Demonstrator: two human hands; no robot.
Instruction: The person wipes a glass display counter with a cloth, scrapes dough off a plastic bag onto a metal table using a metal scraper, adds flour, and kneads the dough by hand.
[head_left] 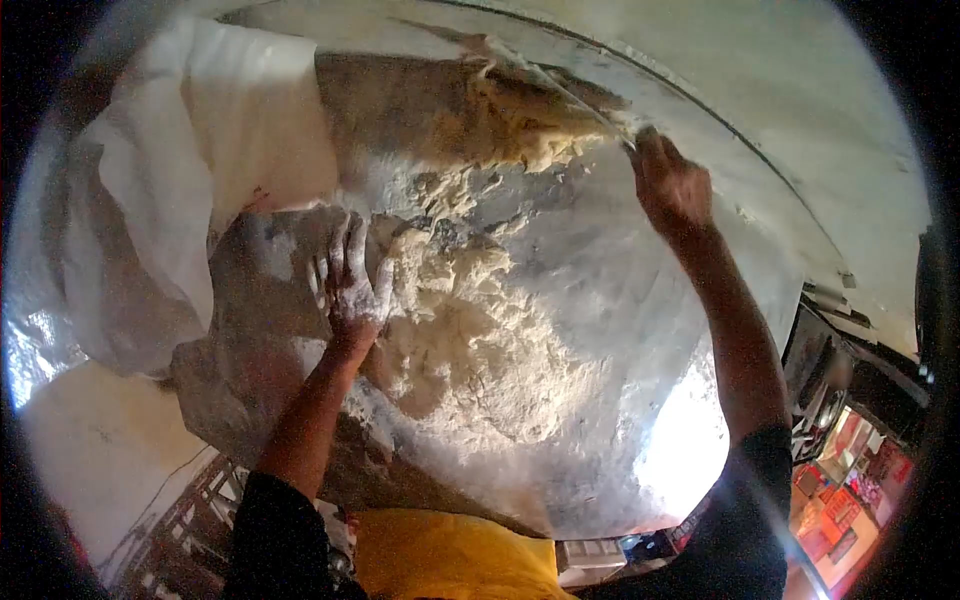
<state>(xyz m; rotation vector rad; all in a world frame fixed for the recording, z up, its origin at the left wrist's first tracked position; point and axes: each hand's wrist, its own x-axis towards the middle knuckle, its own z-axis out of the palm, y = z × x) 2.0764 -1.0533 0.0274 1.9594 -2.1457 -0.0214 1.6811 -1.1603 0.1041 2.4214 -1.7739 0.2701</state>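
Note:
A pale, crumbly mass of floury dough [490,360] is spread over the grey work surface [620,270]. My left hand [355,285], white with flour, lies with fingers spread at the dough's left edge. My right hand [672,185] is closed at the upper right. From its fist a long thin thing [575,98] runs up and to the left; I cannot make out what kind it is. Beneath that thing, a ragged strip of dough [555,148] borders a brown, shadowed patch [400,105].
A whitish cloth [260,110] hangs in folds at the upper left. Yellow fabric [455,550] shows at the near edge, by my body. Orange and red items [835,515] and dark objects [825,385] are off to the lower right. A pale wall [780,90] rises beyond the surface.

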